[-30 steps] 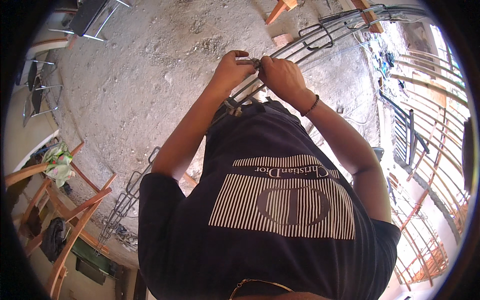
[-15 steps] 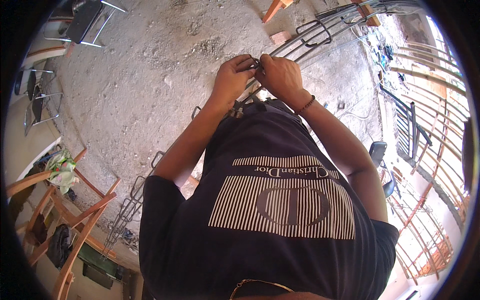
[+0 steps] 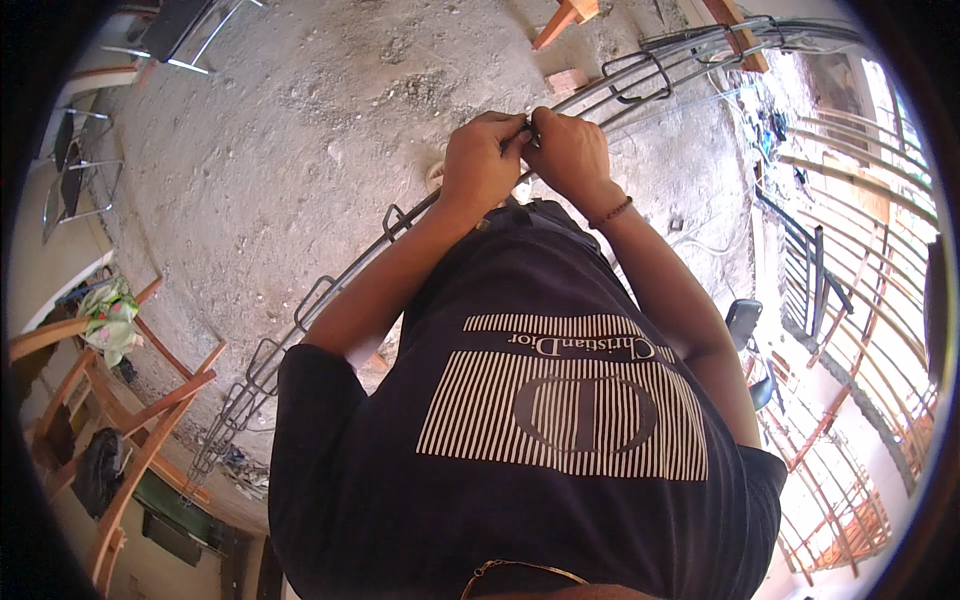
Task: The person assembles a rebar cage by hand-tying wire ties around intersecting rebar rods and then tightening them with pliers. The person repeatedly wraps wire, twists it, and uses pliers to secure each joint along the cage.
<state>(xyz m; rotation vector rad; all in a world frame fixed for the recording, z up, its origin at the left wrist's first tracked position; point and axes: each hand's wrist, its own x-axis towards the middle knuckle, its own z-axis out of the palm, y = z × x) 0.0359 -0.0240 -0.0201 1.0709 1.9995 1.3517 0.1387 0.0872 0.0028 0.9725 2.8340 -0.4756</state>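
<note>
My left hand (image 3: 482, 165) and my right hand (image 3: 570, 155) meet in front of my waist, fingers pinched together. Between their fingertips is what looks like thin dark wire (image 3: 528, 122), mostly hidden by the fingers. Right under and behind the hands runs a long rebar cage (image 3: 630, 80), steel bars with rectangular stirrups. It slants from the lower left, past my left forearm, up to the far right. My hands cover the part of the cage closest to them. A dark beaded bracelet circles my right wrist.
A wooden support (image 3: 738, 35) sits under the cage's far end, near a reddish brick (image 3: 567, 80) on the rough concrete floor. Curved wooden furniture frames (image 3: 165, 440) and a patterned cloth (image 3: 112, 315) stand at left. Black metal-legged chairs (image 3: 75, 180) line the far left; long poles (image 3: 860, 150) are at right.
Both hands stay together, with the fingers shifted and the left hand turned more inward. Less of the dark wire shows. The view has shifted a little, exposing more of the cage by my left forearm.
</note>
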